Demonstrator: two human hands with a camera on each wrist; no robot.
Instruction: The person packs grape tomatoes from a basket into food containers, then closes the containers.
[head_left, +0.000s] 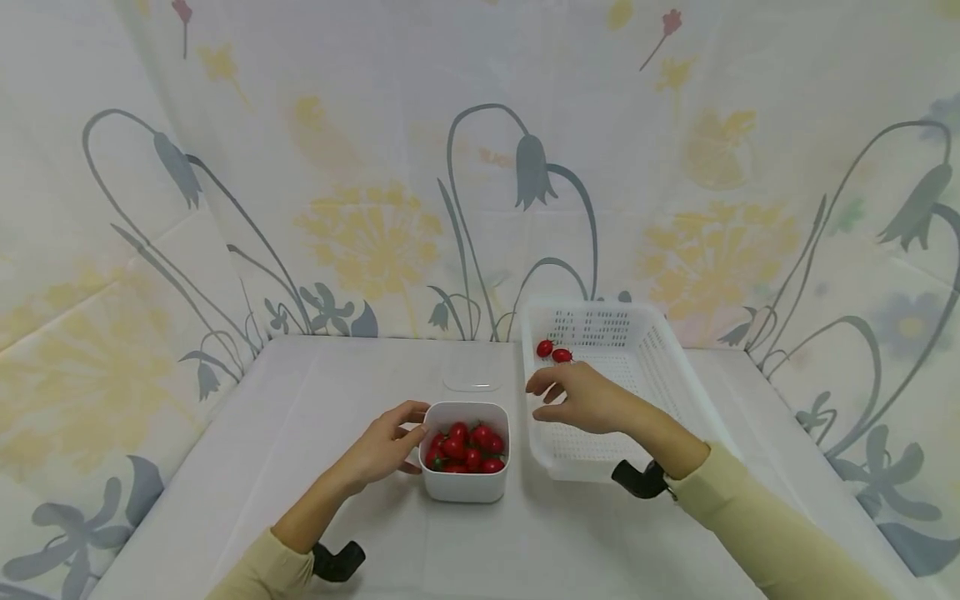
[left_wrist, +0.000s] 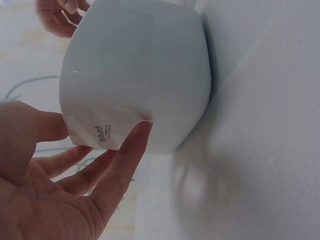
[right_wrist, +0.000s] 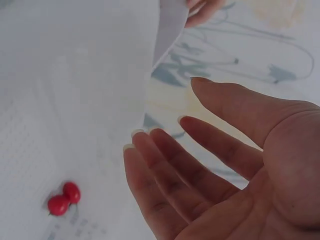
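Observation:
A white square container (head_left: 466,488) full of small red cherry tomatoes (head_left: 472,457) stands on the table. At its left side is my left hand (head_left: 383,445); the fingers are spread and fairly straight, with fingertips touching the outer wall, as the left wrist view shows. My right hand (head_left: 585,398) hovers over the left part of a white perforated basket (head_left: 660,375), fingers and thumb apart with nothing between them. Beyond the fingers, two cherry tomatoes (right_wrist: 65,199) lie close together at the basket's far left corner.
Behind the container a clear, flat lid-like piece (head_left: 471,379) lies on the white tablecloth (head_left: 360,375). The basket stands right beside the container, with a narrow gap between them. A flower-printed curtain (head_left: 375,167) closes off the back and sides.

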